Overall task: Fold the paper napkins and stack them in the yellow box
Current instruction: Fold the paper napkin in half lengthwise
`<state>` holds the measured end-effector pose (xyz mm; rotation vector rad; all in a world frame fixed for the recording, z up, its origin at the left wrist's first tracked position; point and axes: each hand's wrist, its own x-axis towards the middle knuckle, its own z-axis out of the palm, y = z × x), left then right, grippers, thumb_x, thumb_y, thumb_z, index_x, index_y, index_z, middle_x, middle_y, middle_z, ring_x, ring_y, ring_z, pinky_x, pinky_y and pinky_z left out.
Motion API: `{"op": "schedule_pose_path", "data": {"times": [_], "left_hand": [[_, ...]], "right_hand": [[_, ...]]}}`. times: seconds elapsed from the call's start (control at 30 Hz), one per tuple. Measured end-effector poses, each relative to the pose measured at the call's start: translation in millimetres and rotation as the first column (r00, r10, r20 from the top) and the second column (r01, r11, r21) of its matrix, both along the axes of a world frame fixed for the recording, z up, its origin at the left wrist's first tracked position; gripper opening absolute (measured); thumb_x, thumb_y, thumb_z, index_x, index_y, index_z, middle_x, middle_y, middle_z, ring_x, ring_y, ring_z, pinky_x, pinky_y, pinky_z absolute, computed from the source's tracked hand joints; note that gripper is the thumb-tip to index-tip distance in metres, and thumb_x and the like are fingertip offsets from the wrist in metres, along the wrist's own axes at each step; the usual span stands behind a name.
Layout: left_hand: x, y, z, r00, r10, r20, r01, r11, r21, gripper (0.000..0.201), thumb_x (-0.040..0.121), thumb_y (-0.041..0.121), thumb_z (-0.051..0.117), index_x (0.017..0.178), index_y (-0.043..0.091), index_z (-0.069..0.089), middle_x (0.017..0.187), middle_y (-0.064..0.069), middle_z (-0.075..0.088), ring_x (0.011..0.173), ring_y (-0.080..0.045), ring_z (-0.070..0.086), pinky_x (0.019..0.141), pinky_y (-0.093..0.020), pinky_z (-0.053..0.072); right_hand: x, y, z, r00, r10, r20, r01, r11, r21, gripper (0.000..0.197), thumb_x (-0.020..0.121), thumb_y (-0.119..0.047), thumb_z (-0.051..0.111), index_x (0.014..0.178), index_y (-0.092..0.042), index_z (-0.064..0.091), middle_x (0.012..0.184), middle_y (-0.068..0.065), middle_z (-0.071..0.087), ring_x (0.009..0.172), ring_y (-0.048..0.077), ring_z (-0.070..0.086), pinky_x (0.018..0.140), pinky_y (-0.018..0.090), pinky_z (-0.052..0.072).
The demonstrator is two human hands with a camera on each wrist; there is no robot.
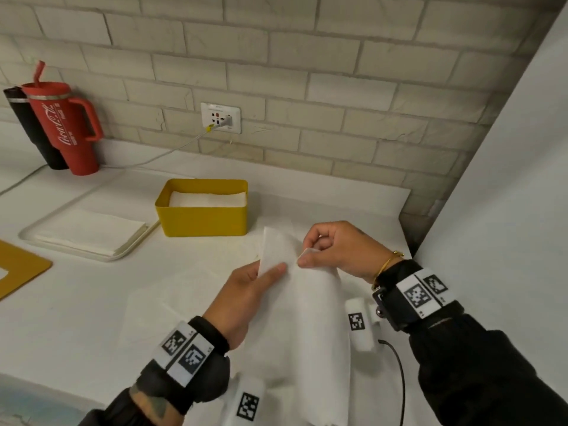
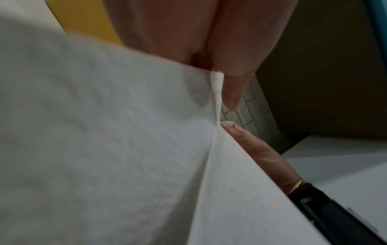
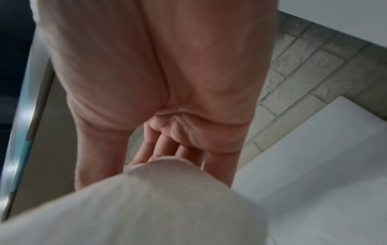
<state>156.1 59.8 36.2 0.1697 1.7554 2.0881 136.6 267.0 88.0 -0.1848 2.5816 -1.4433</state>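
1. Napkin held up over the table, at 5 o'clock from the yellow box.
2. Left hand and right hand fingers pinching its top edge.
3. Likely featherlight, limp, tearable; best gripped at corners.

- The white counter carried everything.
- A yellow box sat just behind the pinched spot.
- A white tray lay far off to its left.
- A red cup stood farther back left.
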Motion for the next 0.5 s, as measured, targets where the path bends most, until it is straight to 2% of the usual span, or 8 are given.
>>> {"op": "schedule_pose_path", "data": {"times": [0.07,0.2,0.27,0.33,0.4,0.47,0.5], "left_hand": [[3,2,-6,0.999,-0.028,-0.020,0.027,0.999,-0.036,0.022,0.091,0.016,0.071,0.111,0.008,0.073,0.105,-0.012,0.078,0.095,-0.030,0.075,0.083,-0.040,0.060],[3,5,-13,1.000,-0.012,-0.025,0.011,0.999,-0.035,0.037,0.079,0.006,0.082,0.114,0.007,0.072,0.106,-0.014,0.077,0.098,-0.035,0.074,0.091,-0.052,0.059],[2,6,-14,0.999,0.019,-0.031,-0.020,1.000,-0.021,0.038,0.077,0.005,0.083,0.114,0.008,0.072,0.106,-0.013,0.077,0.098,-0.034,0.074,0.090,-0.052,0.059],[-1,5,-14,0.997,0.066,-0.028,-0.065,0.998,0.014,0.041,0.074,0.006,0.083,0.114,0.007,0.072,0.105,-0.012,0.078,0.097,-0.033,0.075,0.088,-0.050,0.059],[-3,2,-15,0.994,0.105,-0.014,-0.104,0.993,0.059,0.047,0.070,0.008,0.083,0.115,0.007,0.070,0.107,-0.012,0.077,0.097,-0.032,0.075,0.087,-0.049,0.059],[-6,0,-17,0.992,0.125,-0.006,-0.124,0.989,0.085,0.050,0.070,0.011,0.082,0.118,0.009,0.069,0.110,-0.011,0.077,0.101,-0.033,0.074,0.090,-0.051,0.058],[-6,1,-18,0.991,0.132,-0.002,-0.131,0.987,0.093,0.048,0.073,0.012,0.081,0.120,0.011,0.068,0.112,-0.010,0.076,0.102,-0.032,0.073,0.092,-0.051,0.058]], "right_hand": [[5,2,-6,1.000,-0.020,0.011,0.020,1.000,0.004,0.022,0.077,-0.023,0.087,0.086,-0.014,0.070,0.074,0.006,0.067,0.070,0.013,0.059,0.078,0.034,0.050],[16,5,-10,0.997,-0.069,0.020,0.069,0.997,-0.040,0.026,0.077,-0.022,0.087,0.091,-0.009,0.069,0.068,-0.001,0.066,0.063,0.010,0.059,0.072,0.027,0.051],[21,9,-14,0.991,-0.112,0.072,0.120,0.986,-0.112,0.029,0.076,-0.024,0.087,0.095,-0.013,0.069,0.076,-0.001,0.074,0.068,0.012,0.068,0.069,0.027,0.054],[29,18,-24,0.973,-0.174,0.153,0.207,0.950,-0.234,0.039,0.072,-0.029,0.087,0.103,-0.016,0.069,0.091,0.005,0.078,0.078,0.016,0.073,0.071,0.028,0.055],[37,22,-40,0.947,-0.207,0.246,0.302,0.837,-0.457,0.047,0.069,-0.025,0.085,0.110,-0.012,0.068,0.103,0.009,0.077,0.089,0.022,0.073,0.078,0.034,0.057],[47,16,-57,0.929,-0.214,0.301,0.364,0.674,-0.643,0.039,0.072,-0.016,0.079,0.107,-0.006,0.067,0.105,0.012,0.075,0.091,0.024,0.071,0.083,0.038,0.058],[49,12,-64,0.924,-0.229,0.305,0.381,0.619,-0.687,0.034,0.073,-0.013,0.077,0.104,-0.004,0.066,0.104,0.013,0.074,0.090,0.024,0.071,0.083,0.038,0.057]]}}
